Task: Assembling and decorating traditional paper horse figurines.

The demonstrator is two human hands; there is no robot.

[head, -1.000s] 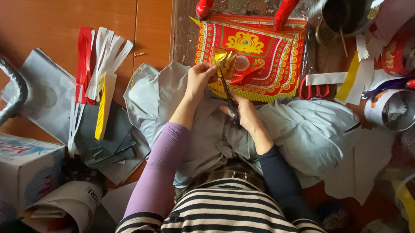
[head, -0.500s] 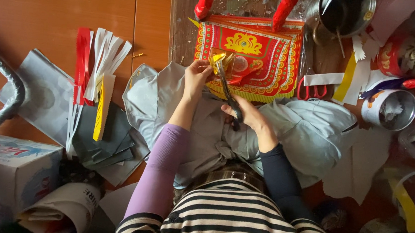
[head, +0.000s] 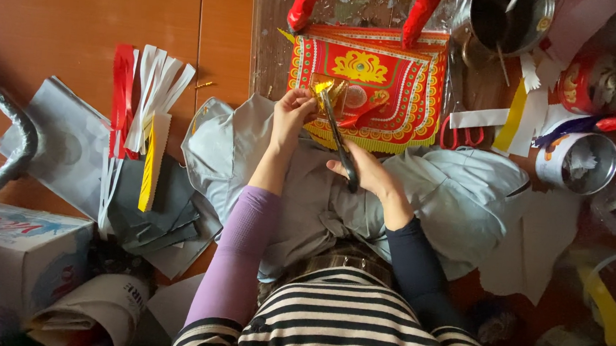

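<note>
- Overhead, we look down on a seated person in a striped top cutting gold paper (head: 325, 90) with dark scissors (head: 342, 146).
- We see the left hand (head: 294, 111) pinched narrow on the small gold paper, just over the near edge of a red and yellow ornamented sheet (head: 388, 85).
- We see the right hand (head: 368, 173) closed round the scissors' handles, blades reaching up to the gold paper.
- Both hands work above a crumpled grey cloth (head: 463, 197) spread across the lap; it hides the near part of the worktop (head: 280, 43).
- We note a fan of glossy red, white and yellow paper strips (head: 144, 113) to the left on the wooden floor, lying over flat grey sheets (head: 156, 210).
- We find a round open tin (head: 579, 162) with scraps to the right, a dark metal pot (head: 506, 21) behind it, red-handled scissors (head: 461, 136) beside the ornamented sheet.
- We spot a cardboard box (head: 22, 252) at lower left.
</note>
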